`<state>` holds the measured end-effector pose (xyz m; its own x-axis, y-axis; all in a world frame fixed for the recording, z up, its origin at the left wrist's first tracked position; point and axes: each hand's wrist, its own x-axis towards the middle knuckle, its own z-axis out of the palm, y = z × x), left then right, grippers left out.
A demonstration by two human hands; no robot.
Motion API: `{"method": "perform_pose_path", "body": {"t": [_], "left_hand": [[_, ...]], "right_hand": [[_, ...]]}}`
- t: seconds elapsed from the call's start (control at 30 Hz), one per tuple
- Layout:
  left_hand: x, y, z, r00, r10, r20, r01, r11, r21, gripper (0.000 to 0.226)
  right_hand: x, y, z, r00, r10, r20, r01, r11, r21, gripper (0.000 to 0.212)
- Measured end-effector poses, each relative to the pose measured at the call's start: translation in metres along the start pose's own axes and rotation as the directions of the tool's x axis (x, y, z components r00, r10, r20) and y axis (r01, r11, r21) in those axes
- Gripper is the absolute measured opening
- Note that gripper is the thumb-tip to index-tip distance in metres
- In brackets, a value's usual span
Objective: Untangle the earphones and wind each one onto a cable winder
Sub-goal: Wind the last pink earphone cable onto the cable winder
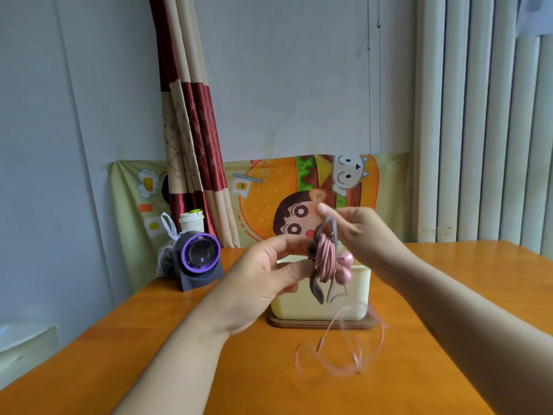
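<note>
A wide orange wooden table [209,369] fills the lower part of the view. Behind it a cartoon burger cloth [263,190] hangs on the wall, and a red and beige curtain [191,130] falls in front of the cloth. A cream box [299,304] on a brown base stands mid-table. Well to its left is a dark fan [200,256] with a purple ring, with a paper cup [191,221] and a plastic bag [166,256] just behind it.

Both hands are raised above the box. The left hand [263,274] grips a bundle between its curled fingers and thumb: pink earphones [324,259] coiled round a dark cable winder [316,290], with the two earbuds on the coil's right side. The right hand [362,232] pinches the winder's grey top strap just above the coil. The rest of the pink cable hangs down, blurred, in loose loops over the table in front of the box.
</note>
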<state>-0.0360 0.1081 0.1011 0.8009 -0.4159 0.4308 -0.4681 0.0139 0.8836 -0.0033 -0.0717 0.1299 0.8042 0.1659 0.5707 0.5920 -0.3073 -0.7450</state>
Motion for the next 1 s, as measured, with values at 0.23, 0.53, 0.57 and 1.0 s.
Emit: {"method": "perform_pose_path", "body": {"t": [0.23,0.53,0.57,1.0], "left_hand": [[0.009,0.01,0.009,0.96,-0.047,-0.275,-0.103,0.856,-0.506,0.039],[0.012,-0.008,-0.006,0.837,-0.059,-0.544,-0.035,0.986,-0.162,0.018],[0.011,-0.009,-0.007,0.827,-0.019,-0.561,-0.016,0.998,-0.057,0.018],[-0.011,0.005,-0.007,0.994,-0.039,-0.098,0.081,0.87,0.487,0.013]], "right_hand": [[-0.021,0.004,0.031,0.993,0.062,0.098,-0.056,0.997,-0.062,0.043],[-0.03,-0.017,0.025,0.973,-0.16,0.164,0.208,0.916,-0.344,0.036],[-0.03,-0.018,0.024,0.97,-0.181,0.162,0.229,0.904,-0.361,0.036],[-0.007,-0.039,-0.013,0.963,-0.207,0.172,0.265,0.844,-0.466,0.044]]}}
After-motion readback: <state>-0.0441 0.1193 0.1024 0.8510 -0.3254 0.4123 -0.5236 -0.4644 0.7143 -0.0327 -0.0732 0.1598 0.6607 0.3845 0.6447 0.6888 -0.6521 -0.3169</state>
